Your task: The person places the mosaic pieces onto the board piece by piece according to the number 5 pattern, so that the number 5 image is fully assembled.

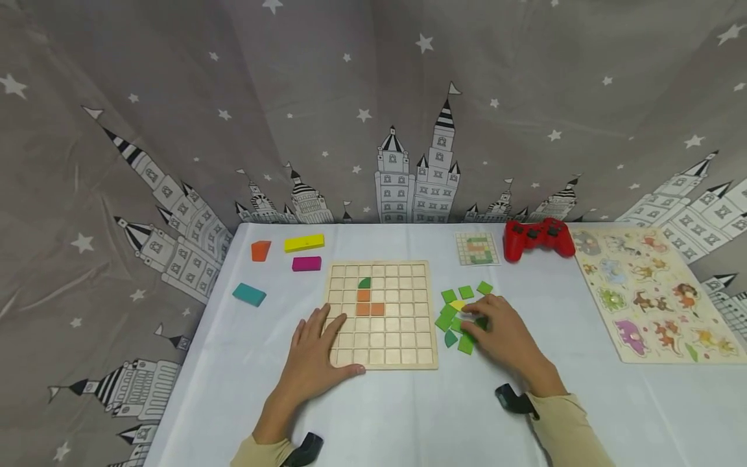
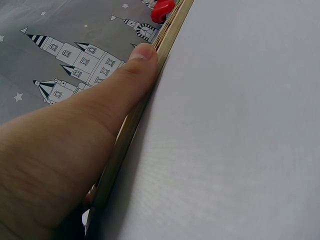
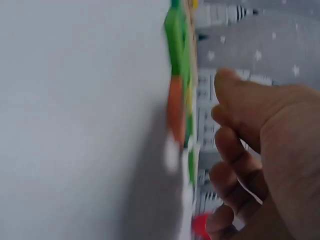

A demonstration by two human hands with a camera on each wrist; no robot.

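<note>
A square wooden grid board (image 1: 403,357) lies flat, holding a dark green quarter-round tile (image 1: 364,283) and several orange squares (image 1: 364,296). My left hand (image 1: 315,357) rests on its lower left corner, fingers spread over the left side. Along the near edge lies the left thumb (image 2: 142,55). To the board's right is a loose group of tiles: green squares (image 1: 465,344), a yellow piece (image 1: 458,305) and a dark green quarter-round (image 1: 450,338). My right hand (image 1: 508,334) hovers over this group, thumb and fingers bent and apart, nothing visible between them. An orange piece (image 3: 175,110) shows below it.
A pattern card (image 1: 477,249) lies behind the tiles, beside a red game controller (image 1: 538,239). An animal puzzle board (image 1: 633,292) is at the right. Orange (image 1: 260,251), yellow (image 1: 304,243), magenta (image 1: 306,264) and teal (image 1: 249,294) blocks lie at the left.
</note>
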